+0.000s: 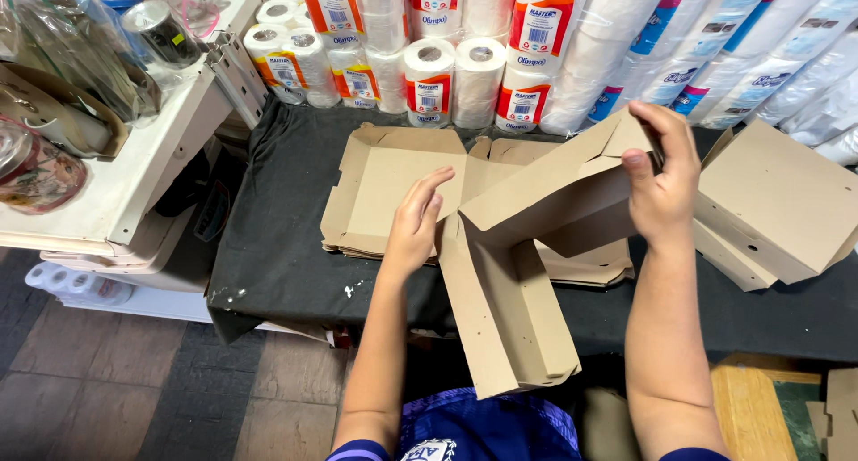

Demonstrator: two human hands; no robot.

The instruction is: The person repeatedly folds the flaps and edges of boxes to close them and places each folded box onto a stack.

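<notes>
A black-covered bench [286, 264] fills the middle of the frame, backed along the top edge by wrapped paper rolls [474, 77]. At the right edge sits a stack of folded brown boxes [778, 202]; at centre left lies a pile of flat cardboard blanks [384, 184]. Above that pile, at centre, the person holds a half-folded cardboard box [527, 238], its long axis running from the upper right down toward the bottom centre. The right hand [663, 180] is on it, fingers pinching the raised upper flap. The left hand [416, 224] is just left of the box's fold, fingers straight and pressed together, touching or nearly touching its edge.
</notes>
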